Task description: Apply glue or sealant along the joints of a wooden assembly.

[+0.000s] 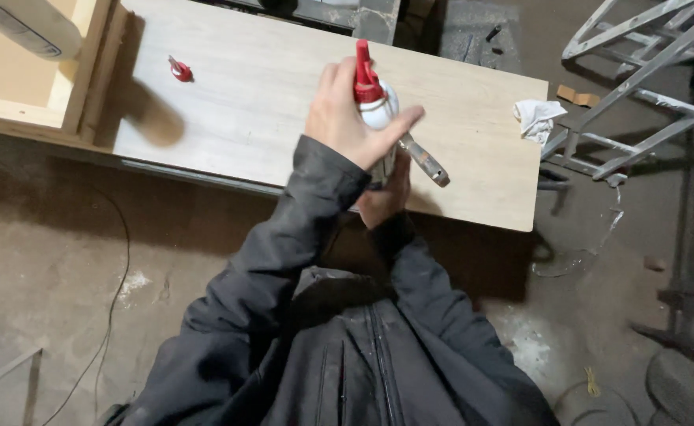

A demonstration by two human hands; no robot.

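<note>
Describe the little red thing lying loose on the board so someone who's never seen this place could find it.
Start from the long pale wooden board lying across the middle of the view. Go to its far left end, beside the open wooden box. The small red cap lies alone there, the only loose red piece, away from the red-nozzled white bottle in the hands.

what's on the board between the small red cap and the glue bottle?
Nothing: in the head view the wooden board is bare between the small red cap and the glue bottle, apart from a blurred shadow below the cap. The left hand grips the bottle.
</note>
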